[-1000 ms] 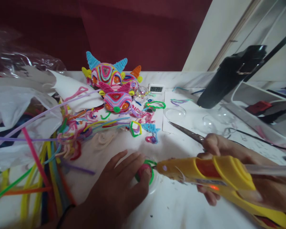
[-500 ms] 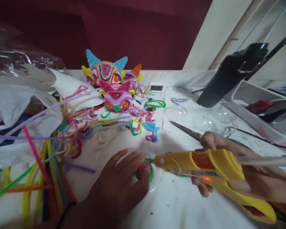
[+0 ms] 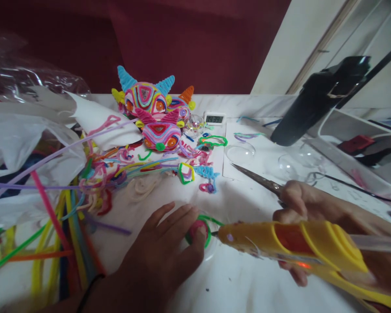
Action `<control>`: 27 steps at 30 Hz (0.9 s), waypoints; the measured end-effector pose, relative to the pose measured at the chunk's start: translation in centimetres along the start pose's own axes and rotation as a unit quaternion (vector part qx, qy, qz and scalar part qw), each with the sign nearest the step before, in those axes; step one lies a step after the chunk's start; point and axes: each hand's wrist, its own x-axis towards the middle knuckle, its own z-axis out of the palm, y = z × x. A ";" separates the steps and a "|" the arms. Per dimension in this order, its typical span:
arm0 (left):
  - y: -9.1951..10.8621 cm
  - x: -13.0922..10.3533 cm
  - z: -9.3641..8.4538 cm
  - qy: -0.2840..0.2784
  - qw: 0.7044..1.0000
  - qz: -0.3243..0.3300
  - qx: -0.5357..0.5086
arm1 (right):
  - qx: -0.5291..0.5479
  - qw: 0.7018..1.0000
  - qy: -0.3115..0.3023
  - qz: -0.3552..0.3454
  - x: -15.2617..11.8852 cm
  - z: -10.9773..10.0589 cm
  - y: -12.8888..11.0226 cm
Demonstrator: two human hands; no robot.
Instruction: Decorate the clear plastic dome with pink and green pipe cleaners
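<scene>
My left hand [image 3: 167,250] holds a coil of pink and green pipe cleaner [image 3: 197,230] between thumb and fingers. Under the coil lies a clear plastic dome [image 3: 211,252], mostly covered. My right hand [image 3: 316,204] grips a yellow hot glue gun [image 3: 299,243] with a glowing red light and a clear glue stick in its back. Its nozzle points left, beside the coil's green edge. In the same hand are scissors [image 3: 259,178], blades jutting forward over the table. From the coil a green pipe cleaner end [image 3: 217,221] runs right, towards the gun.
Fuzzy horned animal heads [image 3: 161,134] stand at the back. Loose pipe cleaners [image 3: 65,234] and a plastic bag [image 3: 29,143] crowd the left. A small digital clock [image 3: 214,118], clear domes [image 3: 241,152], a black bottle [image 3: 316,104] and a white bin [image 3: 342,152] are further back and right.
My right hand has moved the glue gun right and slightly down, so its nozzle is further along the green edge. More of the green end shows. My left hand has stayed put.
</scene>
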 end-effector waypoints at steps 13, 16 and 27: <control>0.0 0.2 -0.5 -0.002 1.000 0.001 0.003 | 0.054 0.998 -0.013 0.009 -0.4 -0.3 0.7; 0.0 0.1 -0.2 0.014 1.000 0.001 -0.006 | 0.075 0.997 -0.018 0.002 -0.1 -0.3 0.7; -0.1 0.2 -0.9 -0.022 1.000 0.002 -0.012 | -0.124 0.983 0.093 -0.102 -1.5 -1.7 0.2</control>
